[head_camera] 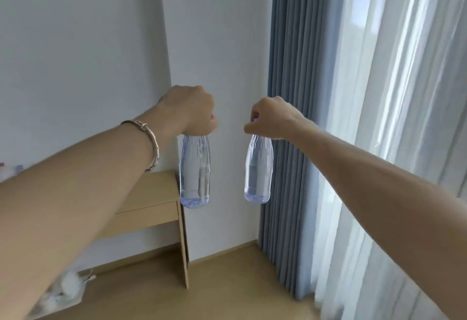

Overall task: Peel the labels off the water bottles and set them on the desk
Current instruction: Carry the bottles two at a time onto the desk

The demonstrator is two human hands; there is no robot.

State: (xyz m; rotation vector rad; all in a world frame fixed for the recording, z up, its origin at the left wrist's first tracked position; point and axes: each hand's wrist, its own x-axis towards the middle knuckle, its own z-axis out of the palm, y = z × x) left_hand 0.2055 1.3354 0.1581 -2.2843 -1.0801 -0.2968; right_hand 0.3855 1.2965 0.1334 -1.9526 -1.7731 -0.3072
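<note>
Both arms are stretched out at chest height in front of a white wall. My left hand (190,112) grips the neck of a clear water bottle (194,171) that hangs upright below it. A second clear water bottle (258,169) hangs from my right hand (271,118), which pinches its cap end. Neither bottle shows a label. The left bottle hangs just beyond the right end of the wooden desk (154,193); the right one is over the floor, in front of the curtain.
A blue-grey curtain (290,117) and a sheer white curtain (394,117) hang at the right. Small items, one like a bottle cap (19,168), sit at the far left behind my left arm. A white bag (60,294) lies on the wooden floor under the desk.
</note>
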